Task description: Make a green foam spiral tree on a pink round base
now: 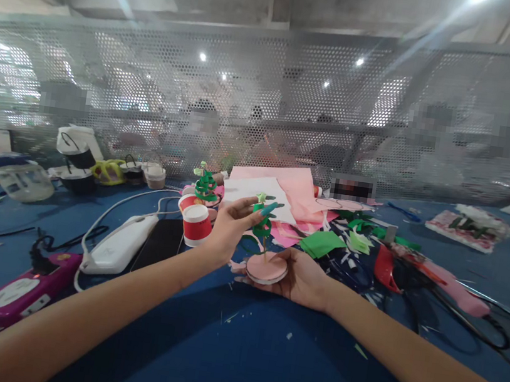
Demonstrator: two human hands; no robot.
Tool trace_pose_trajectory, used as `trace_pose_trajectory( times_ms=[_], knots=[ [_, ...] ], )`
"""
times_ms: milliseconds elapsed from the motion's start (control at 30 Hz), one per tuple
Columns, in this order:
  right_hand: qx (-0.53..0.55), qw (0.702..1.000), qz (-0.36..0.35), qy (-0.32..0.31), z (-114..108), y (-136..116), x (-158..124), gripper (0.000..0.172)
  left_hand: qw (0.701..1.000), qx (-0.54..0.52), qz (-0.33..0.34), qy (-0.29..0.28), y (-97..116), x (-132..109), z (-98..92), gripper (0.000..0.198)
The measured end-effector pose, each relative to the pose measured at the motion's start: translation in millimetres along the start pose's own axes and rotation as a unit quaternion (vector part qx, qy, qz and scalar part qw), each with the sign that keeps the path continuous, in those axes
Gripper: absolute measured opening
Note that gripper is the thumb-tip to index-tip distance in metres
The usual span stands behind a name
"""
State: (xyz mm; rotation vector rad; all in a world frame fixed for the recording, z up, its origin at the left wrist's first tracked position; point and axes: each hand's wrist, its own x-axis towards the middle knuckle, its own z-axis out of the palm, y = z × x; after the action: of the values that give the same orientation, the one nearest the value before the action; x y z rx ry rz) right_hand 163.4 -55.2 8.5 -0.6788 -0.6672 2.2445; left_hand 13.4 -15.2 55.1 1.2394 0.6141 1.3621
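Note:
A small paper tree stands upright between my hands, with green paper [257,224] curled around a thin stick and a pale green star [261,198] on top. Its foot is a round pink base [267,268] with a white side. My right hand [306,280] grips that base from the right and below, some fingers hidden under it. Around the upper green paper close the thumb and fingers of my left hand [229,228]; their exact contact is partly hidden. Behind my left wrist are a red paper cup [196,226] with a white base and another green paper tree [207,185].
Pink paper sheets [293,187] and green paper [322,243] lie beyond my hands. To the right is a pink glue gun [454,292] with its cord. A white power bank [120,245], black phone [159,244] and magenta power strip [28,285] lie left. A perforated metal screen [267,104] stands behind.

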Motion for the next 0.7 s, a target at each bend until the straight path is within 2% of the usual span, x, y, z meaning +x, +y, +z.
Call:
trace_pose_trajectory(
  times_ms=[167, 300, 433, 700],
  knots=[
    [-0.010, 1.000, 0.004, 0.002, 3, -1, -2, 0.048, 1.000, -0.002, -0.005, 0.026, 2, 0, -0.2, 0.036],
    [-0.011, 1.000, 0.004, 0.001, 3, -1, -2, 0.046, 0.998, -0.021, -0.036, 0.039, 7, -1, 3.5, 0.030],
    [0.000, 1.000, 0.000, 0.000, 0, 0, 0, 0.043, 0.996, -0.053, -0.072, 0.028, 13, -4, 8.0, 0.026],
    [-0.002, 1.000, -0.001, 0.015, 0, 0, 0, 0.042, 0.994, -0.052, -0.088, 0.035, 19, -8, 14.3, 0.021]
  ],
)
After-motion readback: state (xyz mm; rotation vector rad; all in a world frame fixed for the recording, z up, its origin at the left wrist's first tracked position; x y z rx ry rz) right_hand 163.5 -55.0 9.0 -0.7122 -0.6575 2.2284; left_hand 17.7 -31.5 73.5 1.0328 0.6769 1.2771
